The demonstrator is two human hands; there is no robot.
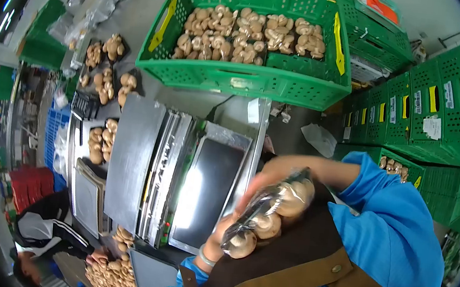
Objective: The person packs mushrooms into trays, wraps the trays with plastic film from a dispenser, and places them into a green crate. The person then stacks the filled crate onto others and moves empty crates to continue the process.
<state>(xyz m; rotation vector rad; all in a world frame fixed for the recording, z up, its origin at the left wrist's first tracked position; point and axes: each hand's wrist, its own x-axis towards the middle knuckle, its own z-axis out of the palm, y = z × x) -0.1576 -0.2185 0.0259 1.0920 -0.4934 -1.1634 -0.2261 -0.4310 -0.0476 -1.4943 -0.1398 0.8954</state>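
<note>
One large green crate (248, 80) of loose mushrooms stood at the top of the view, and one wrapped tray of mushrooms (270, 216) was held between two hands, the left hand (219, 236) and the right hand (272, 174). Four mushrooms were visible through its film. One wrapping machine (180, 177) occupied the centre. Five filled black trays (106, 87) lay to its left. Stacked green crates (432, 115) lined the right side, too many and too overlapped for a count. One co-worker (44, 230) was present at lower left, beside one heap of loose mushrooms (116, 272).
</note>
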